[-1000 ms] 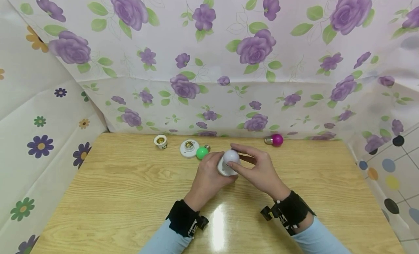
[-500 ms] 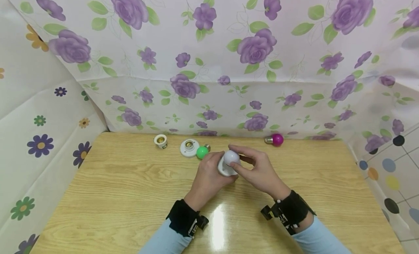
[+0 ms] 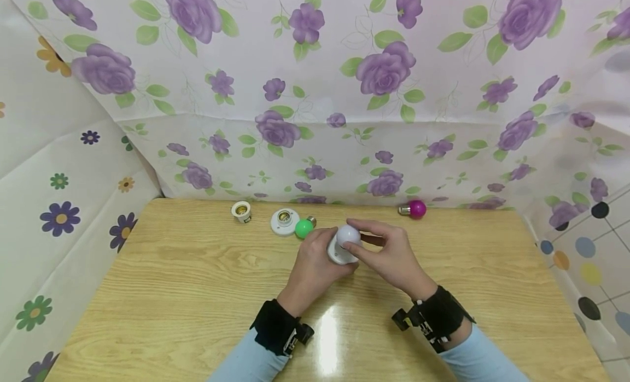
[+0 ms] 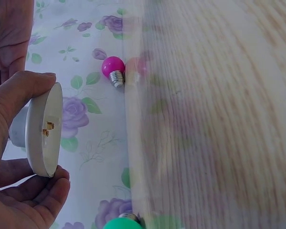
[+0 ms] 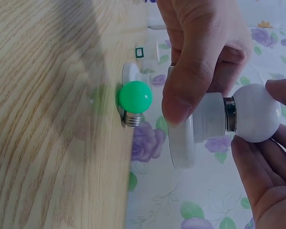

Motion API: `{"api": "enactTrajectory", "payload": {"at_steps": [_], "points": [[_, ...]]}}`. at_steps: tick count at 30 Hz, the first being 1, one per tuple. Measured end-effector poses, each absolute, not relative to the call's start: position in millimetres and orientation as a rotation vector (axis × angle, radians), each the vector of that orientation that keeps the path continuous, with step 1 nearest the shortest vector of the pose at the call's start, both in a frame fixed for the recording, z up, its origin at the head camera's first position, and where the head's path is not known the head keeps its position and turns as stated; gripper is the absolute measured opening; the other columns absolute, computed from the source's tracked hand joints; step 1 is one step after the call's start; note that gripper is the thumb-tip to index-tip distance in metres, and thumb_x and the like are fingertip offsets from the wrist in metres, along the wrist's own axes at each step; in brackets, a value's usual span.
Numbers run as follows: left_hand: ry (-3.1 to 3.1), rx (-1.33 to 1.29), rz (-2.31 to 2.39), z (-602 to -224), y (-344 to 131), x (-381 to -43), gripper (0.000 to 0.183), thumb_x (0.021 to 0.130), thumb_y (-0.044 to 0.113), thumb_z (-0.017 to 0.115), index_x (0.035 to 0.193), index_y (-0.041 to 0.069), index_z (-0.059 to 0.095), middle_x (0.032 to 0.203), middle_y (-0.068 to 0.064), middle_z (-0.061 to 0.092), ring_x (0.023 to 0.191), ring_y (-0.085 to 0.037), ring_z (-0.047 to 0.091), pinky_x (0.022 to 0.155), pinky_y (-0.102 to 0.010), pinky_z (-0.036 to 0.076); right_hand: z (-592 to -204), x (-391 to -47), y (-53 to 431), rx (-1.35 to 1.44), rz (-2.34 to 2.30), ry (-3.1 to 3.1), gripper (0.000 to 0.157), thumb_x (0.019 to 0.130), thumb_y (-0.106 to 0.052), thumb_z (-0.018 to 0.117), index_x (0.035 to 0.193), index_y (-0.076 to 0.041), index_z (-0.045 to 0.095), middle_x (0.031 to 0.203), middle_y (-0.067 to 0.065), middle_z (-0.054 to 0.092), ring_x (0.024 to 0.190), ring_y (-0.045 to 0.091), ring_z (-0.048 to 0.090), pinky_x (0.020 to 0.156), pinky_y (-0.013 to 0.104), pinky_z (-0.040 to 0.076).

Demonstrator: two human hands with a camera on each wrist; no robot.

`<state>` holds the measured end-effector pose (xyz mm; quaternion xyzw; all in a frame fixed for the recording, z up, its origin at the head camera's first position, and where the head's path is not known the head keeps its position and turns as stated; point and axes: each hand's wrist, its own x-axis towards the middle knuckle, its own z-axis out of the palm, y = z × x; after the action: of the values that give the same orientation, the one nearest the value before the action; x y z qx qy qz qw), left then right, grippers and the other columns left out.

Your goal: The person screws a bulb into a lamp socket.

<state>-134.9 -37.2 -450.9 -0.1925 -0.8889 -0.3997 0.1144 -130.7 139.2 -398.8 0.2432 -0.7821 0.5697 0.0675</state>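
My left hand (image 3: 315, 259) grips a white round lamp socket (image 5: 182, 145) by its base, thumb on one side and fingers on the other. The socket is held above the table, and its hollow underside with brass contacts shows in the left wrist view. A white light bulb (image 5: 257, 113) sits in the socket's mouth, a narrow band of its metal collar visible at the rim. With thumb and fingertips my right hand (image 3: 391, 256) pinches the bulb's globe. A green bulb (image 3: 304, 229) lies on the table just beyond my left hand.
Along the table's (image 3: 197, 294) back edge stand a white lamp socket (image 3: 241, 212) and a flat-based round socket (image 3: 284, 222), which the green bulb adjoins. Farther right lies a magenta bulb (image 3: 417, 209). Behind them rises a flower-patterned sheet (image 3: 315, 97).
My right fingers and thumb have shifted slightly around the bulb's globe. The left hand and the socket stay in place.
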Motion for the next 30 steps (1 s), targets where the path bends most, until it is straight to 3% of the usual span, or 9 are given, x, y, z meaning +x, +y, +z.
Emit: {"api": "enactTrajectory", "payload": {"at_steps": [7,14,30], "points": [[-2.587,-0.578,-1.170,-451.7,-37.7,-136.0,0.067,0.067,0.043,0.079,0.122,0.013,0.057,0.112,0.001,0.056,0.102,-0.010,0.051,0.085,-0.027,0.044,-413.0,-136.8,140.7,0.698,1.721,-2.300,0.039,0.077,-0.019,0.075,0.115,-0.018,0.064,0.113,-0.002,0.062,0.104,0.020,0.058,0.079,0.039,0.050],[-2.578,-0.577,-1.176,-452.0,-38.5,-135.6,0.067,0.066,0.042,0.079,0.122,0.013,0.056,0.112,0.001,0.056,0.102,-0.010,0.051,0.085,-0.027,0.043,-398.3,-128.4,136.1,0.699,1.726,-2.288,0.042,0.076,-0.010,0.075,0.116,-0.009,0.063,0.114,0.001,0.061,0.105,0.022,0.057,0.081,0.041,0.049],[-2.590,-0.558,-1.163,-451.4,-39.2,-136.8,0.069,0.066,0.042,0.080,0.122,0.010,0.056,0.112,0.000,0.056,0.101,-0.010,0.051,0.084,-0.025,0.044,-378.3,-123.4,133.3,0.853,1.703,-2.395,0.045,0.085,-0.004,0.065,0.128,0.000,0.052,0.127,0.009,0.053,0.115,0.028,0.050,0.088,0.042,0.045]]}}
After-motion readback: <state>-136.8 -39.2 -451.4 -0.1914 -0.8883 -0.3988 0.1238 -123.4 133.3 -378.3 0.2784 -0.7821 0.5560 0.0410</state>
